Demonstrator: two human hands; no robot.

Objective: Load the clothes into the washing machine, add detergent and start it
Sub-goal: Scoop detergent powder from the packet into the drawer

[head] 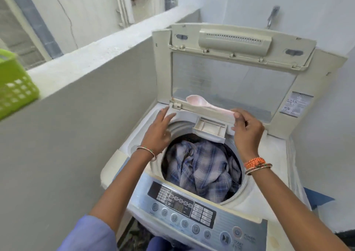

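Note:
The top-loading washing machine (265, 199) stands with its lid (232, 81) folded up. Blue checked clothes (203, 170) fill the drum. At the drum's back rim the detergent drawer (209, 128) is pulled out and looks empty. My right hand (247, 129) pinches the handle of a pale pink scoop (199, 102), whose bowl points left along the lid's lower edge, just above the drawer. My left hand (158, 131) hovers with relaxed fingers over the drum's back left rim, holding nothing.
The control panel (192, 212) with buttons and the power key faces me at the front. A grey parapet wall (92, 74) runs along the left, with a green plastic basket (13, 85) on its ledge. A tap (272, 16) sticks out of the wall behind.

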